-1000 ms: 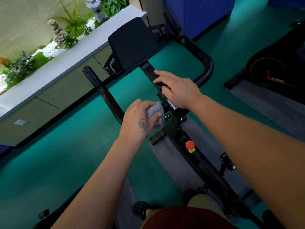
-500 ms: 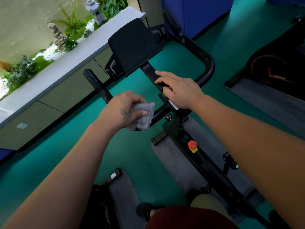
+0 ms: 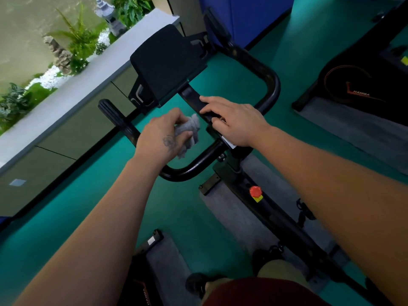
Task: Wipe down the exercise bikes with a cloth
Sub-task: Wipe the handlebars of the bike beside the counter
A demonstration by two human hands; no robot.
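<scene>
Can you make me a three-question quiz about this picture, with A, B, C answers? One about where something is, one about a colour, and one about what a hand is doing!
1. Where is the red knob?
A. on the bike frame
B. on the floor
C. on the screen

2. What colour is the cloth?
A. yellow
B. grey
C. pink

3. What is the right hand doing?
A. waving
B. holding a bottle
C. resting on the handlebar

Answers: 1 A, it sits on the black frame below the handlebar. 2 B, the bunched cloth in the left hand is grey. 3 C, its fingers lie on the centre bar.
</scene>
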